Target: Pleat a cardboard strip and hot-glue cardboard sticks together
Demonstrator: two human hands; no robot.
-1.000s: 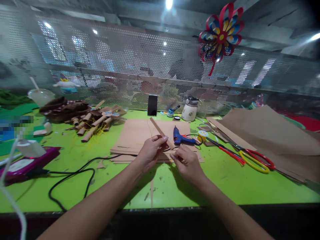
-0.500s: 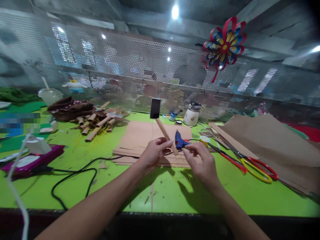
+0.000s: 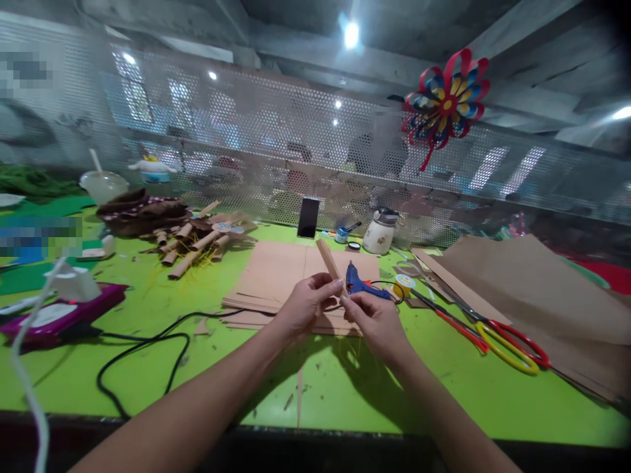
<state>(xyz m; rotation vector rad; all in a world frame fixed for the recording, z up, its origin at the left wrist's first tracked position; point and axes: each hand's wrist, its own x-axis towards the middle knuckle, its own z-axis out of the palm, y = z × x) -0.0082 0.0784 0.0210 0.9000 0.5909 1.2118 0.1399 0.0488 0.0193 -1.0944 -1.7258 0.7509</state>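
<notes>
My left hand (image 3: 306, 303) is closed around a narrow folded strip of brown kraft paper (image 3: 326, 256), which tilts up and away from me. At the strip's near end, the fingers of my right hand (image 3: 378, 323) are pinched on it. A blue glue gun (image 3: 365, 287) lies just beyond my right hand, nozzle pointing away. Below my hands lies a stack of brown paper sheets (image 3: 276, 263). Thin yellow thread (image 3: 351, 353) shows under my right hand.
To the right are scissors (image 3: 513, 348) with red and yellow handles and large brown paper (image 3: 537, 289). Rolled paper tubes (image 3: 190, 256) lie left. A black cord (image 3: 162, 335) runs from a purple power strip (image 3: 93, 309). A phone (image 3: 308, 218) and a white bottle (image 3: 380, 233) stand behind.
My right hand has moved left from beside the glue gun's handle to the near end of the paper strip. The glue gun now lies free of my fingers.
</notes>
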